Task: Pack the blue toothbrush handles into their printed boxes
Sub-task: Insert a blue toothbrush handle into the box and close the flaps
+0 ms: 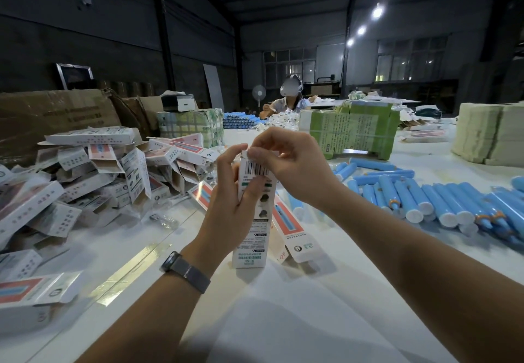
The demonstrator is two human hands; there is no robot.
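A printed white box (253, 235) stands upright on the white table (255, 320), barcode side toward me. My left hand (226, 206) grips it around the upper half from the left. My right hand (289, 164) pinches the flap at the box's top end. Whether a handle is inside cannot be seen. A second printed box (295, 235) with a red panel lies just right of the held one. Several blue toothbrush handles (425, 201) lie in a row on the table to the right.
A heap of printed boxes (99, 172) covers the table's left side. Green wrapped bundles (351, 130) and a stack of pale sheets (487, 136) stand at the back. Another person (289, 99) sits at the far end. Brown cartons (56, 116) stand far left.
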